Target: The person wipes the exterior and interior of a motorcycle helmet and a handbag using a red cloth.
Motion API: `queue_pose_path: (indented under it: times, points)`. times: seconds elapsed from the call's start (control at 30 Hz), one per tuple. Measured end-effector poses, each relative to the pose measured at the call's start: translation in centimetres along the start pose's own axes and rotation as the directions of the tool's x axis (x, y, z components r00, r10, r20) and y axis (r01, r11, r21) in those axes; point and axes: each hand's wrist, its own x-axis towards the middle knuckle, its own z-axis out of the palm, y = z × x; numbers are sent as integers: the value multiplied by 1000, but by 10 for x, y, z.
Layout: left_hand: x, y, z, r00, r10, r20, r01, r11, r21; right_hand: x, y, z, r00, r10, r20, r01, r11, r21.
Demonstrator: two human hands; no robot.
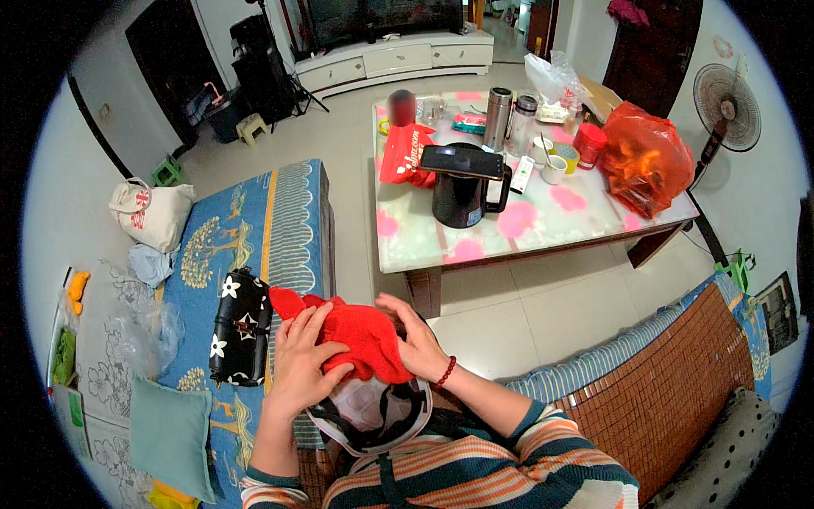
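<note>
A bunched red cloth (360, 339), fuzzy like a towel, lies between my two hands, above an upturned helmet (377, 416) at my lap. The helmet shows a pale rim, a light padded lining and black straps; the cloth hides its far part. My left hand (309, 356) presses the cloth from the left, with its thumb and fingers gripping the folds. On the right side my right hand (415, 339), with a dark red bead bracelet at the wrist, is curved around the cloth's edge. Some of its fingertips are behind the fabric.
A black flowered handbag (241, 331) lies on the blue-covered sofa (292, 212) to my left. Ahead, a low table (509, 242) holds a black pitcher (459, 199) topped by a phone (462, 162), cups, flasks and a red bag (646, 161). A brown mat (653, 373) covers the right seat.
</note>
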Motion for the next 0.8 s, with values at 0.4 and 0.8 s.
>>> queue_pose_path:
  times: [0.4, 0.8]
  points:
    - [4, 12, -4, 999, -26, -44, 24, 998, -51, 72, -50, 25, 855, -371, 362, 502, 767, -399]
    - [-43, -104, 26, 860, -505, 75, 320, 419, -850, 68, -38, 33, 885, -311, 346, 444, 787, -429]
